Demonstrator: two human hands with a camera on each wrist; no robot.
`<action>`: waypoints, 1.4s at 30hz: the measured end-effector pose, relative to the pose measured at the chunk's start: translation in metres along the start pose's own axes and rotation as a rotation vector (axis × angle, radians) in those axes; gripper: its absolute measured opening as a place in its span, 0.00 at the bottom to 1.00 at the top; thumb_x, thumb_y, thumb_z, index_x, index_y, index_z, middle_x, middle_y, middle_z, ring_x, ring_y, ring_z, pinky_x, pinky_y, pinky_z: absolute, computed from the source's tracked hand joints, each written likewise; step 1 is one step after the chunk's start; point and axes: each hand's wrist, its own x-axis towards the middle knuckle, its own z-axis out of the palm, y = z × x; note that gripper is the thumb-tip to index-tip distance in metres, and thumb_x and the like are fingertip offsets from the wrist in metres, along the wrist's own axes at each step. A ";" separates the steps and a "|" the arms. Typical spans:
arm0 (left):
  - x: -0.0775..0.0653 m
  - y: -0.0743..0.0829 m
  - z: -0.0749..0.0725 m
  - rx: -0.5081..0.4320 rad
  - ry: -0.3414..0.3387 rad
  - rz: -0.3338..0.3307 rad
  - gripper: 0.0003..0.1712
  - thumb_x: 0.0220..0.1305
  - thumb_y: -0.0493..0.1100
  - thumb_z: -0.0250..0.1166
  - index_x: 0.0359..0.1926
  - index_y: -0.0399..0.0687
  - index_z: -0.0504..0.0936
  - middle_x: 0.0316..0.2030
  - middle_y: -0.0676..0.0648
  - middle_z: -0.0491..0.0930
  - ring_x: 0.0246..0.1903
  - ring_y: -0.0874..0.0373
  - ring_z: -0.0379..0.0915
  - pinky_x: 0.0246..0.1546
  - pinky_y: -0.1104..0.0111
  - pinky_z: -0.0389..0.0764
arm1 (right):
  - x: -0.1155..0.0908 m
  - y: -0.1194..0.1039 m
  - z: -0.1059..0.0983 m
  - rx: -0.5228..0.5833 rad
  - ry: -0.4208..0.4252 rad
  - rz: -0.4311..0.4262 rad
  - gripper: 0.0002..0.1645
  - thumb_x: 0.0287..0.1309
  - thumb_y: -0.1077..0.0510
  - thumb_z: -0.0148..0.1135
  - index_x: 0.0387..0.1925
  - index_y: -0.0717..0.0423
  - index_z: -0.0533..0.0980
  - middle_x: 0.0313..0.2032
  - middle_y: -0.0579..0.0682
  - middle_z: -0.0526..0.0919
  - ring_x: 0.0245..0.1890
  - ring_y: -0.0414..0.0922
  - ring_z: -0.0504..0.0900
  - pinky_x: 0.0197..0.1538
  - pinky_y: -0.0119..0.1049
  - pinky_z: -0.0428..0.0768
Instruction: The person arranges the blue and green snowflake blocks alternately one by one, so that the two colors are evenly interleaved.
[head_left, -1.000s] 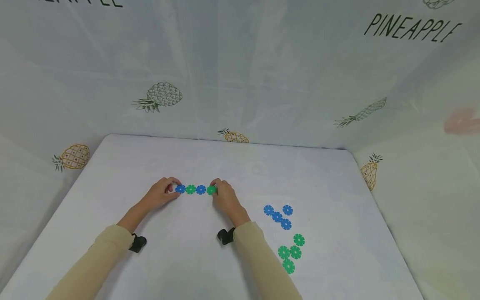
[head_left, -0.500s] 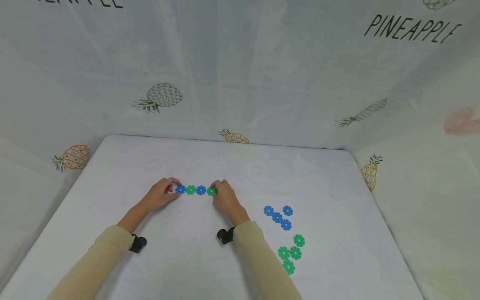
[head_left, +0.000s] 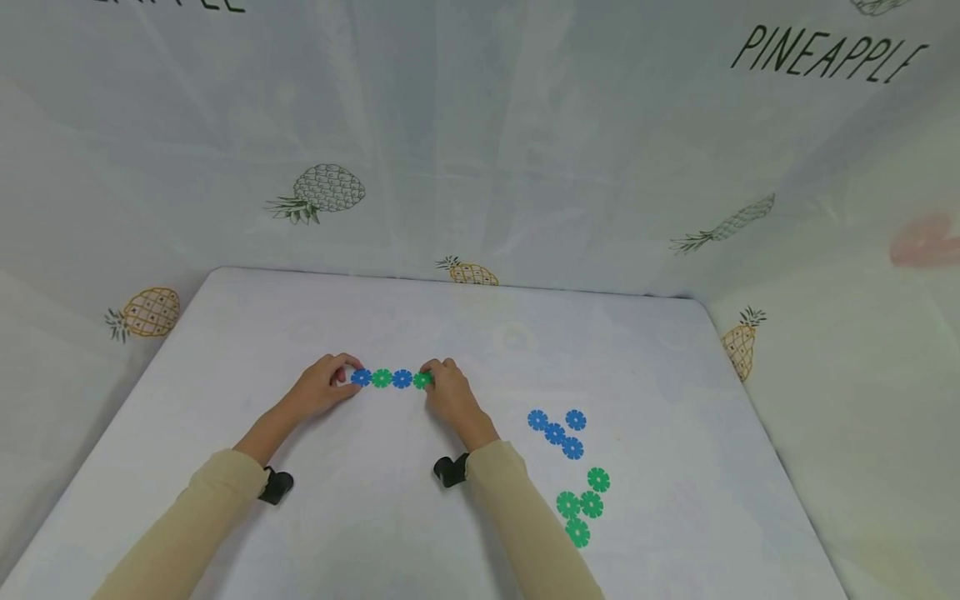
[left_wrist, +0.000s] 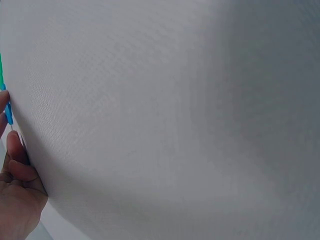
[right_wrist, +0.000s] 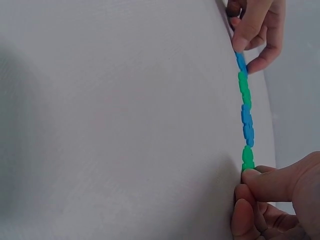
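Observation:
A row of notched plastic discs, blue and green by turns, lies across the table between my hands. My left hand [head_left: 321,387] pinches the blue disc [head_left: 362,378] at its left end between thumb and finger. Beside that come a green disc [head_left: 382,378] and another blue disc [head_left: 402,379]. At the right end, my right hand [head_left: 452,393] pinches a green disc [head_left: 422,380], whose edge sits right at the neighbouring blue one. The right wrist view shows the row edge-on, with the right thumb covering part of the end green disc [right_wrist: 248,158].
To the right on the white table [head_left: 660,400] lie several loose blue discs [head_left: 554,433] and, nearer the front, several loose green discs [head_left: 591,504]. A pineapple-printed cloth [head_left: 525,167] hangs behind the table. Black wrist cameras are strapped below both hands.
The green disc in my right hand has tilted slightly against the end of the row. Both hands stay in nearly the same place.

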 end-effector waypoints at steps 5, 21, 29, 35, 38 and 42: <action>0.000 0.000 0.000 0.001 0.001 0.002 0.18 0.57 0.38 0.65 0.49 0.41 0.75 0.29 0.45 0.66 0.28 0.57 0.59 0.28 0.70 0.62 | 0.000 -0.001 0.000 0.001 -0.003 -0.001 0.17 0.61 0.63 0.55 0.52 0.52 0.73 0.42 0.53 0.73 0.38 0.43 0.73 0.47 0.37 0.76; 0.001 -0.005 0.002 0.017 -0.004 -0.007 0.18 0.57 0.39 0.64 0.50 0.43 0.75 0.28 0.47 0.65 0.29 0.57 0.59 0.29 0.70 0.63 | 0.001 0.000 0.002 0.002 0.003 -0.009 0.17 0.62 0.63 0.55 0.53 0.52 0.73 0.42 0.53 0.73 0.37 0.42 0.72 0.48 0.36 0.76; 0.001 -0.004 0.002 0.012 0.000 -0.002 0.18 0.57 0.38 0.65 0.49 0.42 0.75 0.28 0.46 0.65 0.28 0.57 0.59 0.29 0.70 0.62 | -0.006 -0.001 -0.003 0.031 -0.002 -0.028 0.21 0.62 0.63 0.54 0.57 0.53 0.70 0.43 0.54 0.72 0.40 0.43 0.74 0.50 0.37 0.75; 0.001 -0.003 0.002 -0.001 0.000 0.004 0.18 0.57 0.38 0.65 0.49 0.41 0.75 0.28 0.45 0.66 0.28 0.57 0.58 0.28 0.70 0.62 | -0.020 0.009 -0.012 0.172 -0.005 -0.130 0.25 0.62 0.65 0.53 0.60 0.57 0.65 0.44 0.55 0.73 0.39 0.44 0.72 0.47 0.38 0.74; 0.001 -0.003 0.002 0.000 0.000 0.009 0.18 0.57 0.38 0.65 0.49 0.41 0.75 0.28 0.45 0.66 0.28 0.57 0.59 0.28 0.70 0.62 | -0.032 0.018 -0.018 0.245 -0.004 -0.175 0.27 0.62 0.63 0.54 0.62 0.56 0.63 0.48 0.57 0.72 0.41 0.44 0.73 0.48 0.38 0.75; 0.001 -0.004 0.003 0.006 0.003 0.008 0.18 0.57 0.38 0.64 0.49 0.42 0.75 0.28 0.46 0.65 0.28 0.57 0.59 0.29 0.70 0.62 | -0.052 0.029 -0.031 0.289 0.018 -0.185 0.27 0.60 0.61 0.57 0.61 0.55 0.65 0.51 0.57 0.73 0.48 0.47 0.75 0.54 0.42 0.75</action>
